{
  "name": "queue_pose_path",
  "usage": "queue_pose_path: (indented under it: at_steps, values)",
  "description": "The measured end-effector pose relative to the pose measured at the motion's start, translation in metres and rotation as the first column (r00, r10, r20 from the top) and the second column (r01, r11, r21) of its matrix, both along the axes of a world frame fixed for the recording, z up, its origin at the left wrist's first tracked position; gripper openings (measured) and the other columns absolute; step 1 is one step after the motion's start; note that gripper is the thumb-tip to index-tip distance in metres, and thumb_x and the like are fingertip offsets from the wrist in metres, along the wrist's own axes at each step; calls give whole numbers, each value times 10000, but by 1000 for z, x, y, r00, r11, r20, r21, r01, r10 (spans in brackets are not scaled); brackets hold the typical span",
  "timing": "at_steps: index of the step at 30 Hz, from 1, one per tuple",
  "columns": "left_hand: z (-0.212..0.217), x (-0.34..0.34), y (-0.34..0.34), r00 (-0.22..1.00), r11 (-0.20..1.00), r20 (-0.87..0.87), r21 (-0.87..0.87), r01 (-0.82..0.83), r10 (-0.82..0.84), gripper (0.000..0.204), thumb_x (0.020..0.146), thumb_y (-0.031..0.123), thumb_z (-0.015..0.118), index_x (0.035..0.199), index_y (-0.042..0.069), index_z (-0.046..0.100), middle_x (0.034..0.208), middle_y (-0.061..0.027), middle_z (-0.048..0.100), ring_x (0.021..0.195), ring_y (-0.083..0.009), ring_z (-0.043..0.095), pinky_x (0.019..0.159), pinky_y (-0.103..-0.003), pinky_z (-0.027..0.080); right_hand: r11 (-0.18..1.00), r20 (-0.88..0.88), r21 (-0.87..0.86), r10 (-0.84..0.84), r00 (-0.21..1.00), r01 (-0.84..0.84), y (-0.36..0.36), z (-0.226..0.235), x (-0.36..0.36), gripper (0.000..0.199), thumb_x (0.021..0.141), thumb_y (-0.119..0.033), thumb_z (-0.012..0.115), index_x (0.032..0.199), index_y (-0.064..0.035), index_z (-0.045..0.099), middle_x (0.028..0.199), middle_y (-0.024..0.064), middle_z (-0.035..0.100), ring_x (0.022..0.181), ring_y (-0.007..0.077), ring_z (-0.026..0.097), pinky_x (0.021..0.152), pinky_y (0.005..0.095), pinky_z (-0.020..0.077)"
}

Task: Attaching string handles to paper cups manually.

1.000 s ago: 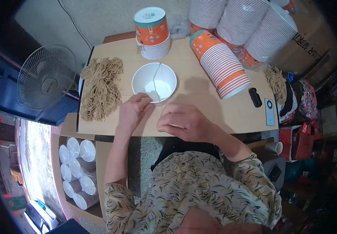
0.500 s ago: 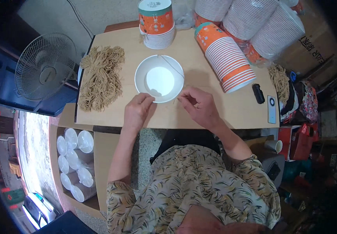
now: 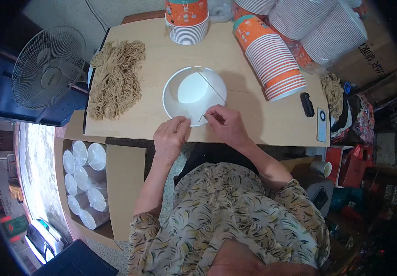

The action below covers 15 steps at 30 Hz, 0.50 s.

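A white paper bucket (image 3: 174, 94) is on the table in front of me, its open mouth tilted toward me. A thin tan cord (image 3: 212, 86) crosses its mouth from the far rim to the right side. My left hand (image 3: 171, 139) is closed on the near rim, thumb and fingers around the edge. At the near right rim, my right hand (image 3: 230, 128) pinches the cord's free end between thumb and forefinger. Left of the bucket lies a heap of tan cords (image 3: 115, 83).
Orange stacked buckets stand upright (image 3: 187, 32) at the back, and another bucket stack (image 3: 272, 60) lies at the right. Wrapped bucket stacks (image 3: 304, 18) fill the far right corner. A black device (image 3: 307, 105) and a phone (image 3: 321, 124) lie near the right edge. A fan (image 3: 49, 69) is at left.
The bucket has come nearer to me and tilted toward me. My right hand has moved left to its near rim with the cord end, and my left hand has shifted along the rim.
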<state>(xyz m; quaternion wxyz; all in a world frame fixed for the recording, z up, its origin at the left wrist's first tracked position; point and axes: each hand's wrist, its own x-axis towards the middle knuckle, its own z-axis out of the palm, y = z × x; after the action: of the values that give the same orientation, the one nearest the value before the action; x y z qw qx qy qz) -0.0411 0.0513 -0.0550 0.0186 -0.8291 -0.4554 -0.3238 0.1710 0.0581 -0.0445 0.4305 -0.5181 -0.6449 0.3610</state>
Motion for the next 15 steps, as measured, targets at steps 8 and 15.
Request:
queue_pose_path:
  at_steps: [8,15]
  values:
    - [4,2,-1,1000,1000,-12,16,0,0,233,772,104,761,1004,112,738,965,-10,697,812,-183,685,674,-325,533,1000,25,2,0,1000,0,0,-1,-1,99,934,-80,700,963,13,683,708,7,648,603,39,556,538,235,456]
    - [6,4,-1,1000,1000,-18,5,9,-9,218,777,109,768,993,116,732,960,6,691,790,-172,679,662,-321,528,998,95,64,-9,995,3,0,1,-1,103,914,-92,713,951,-1,684,683,74,663,575,97,592,539,281,480]
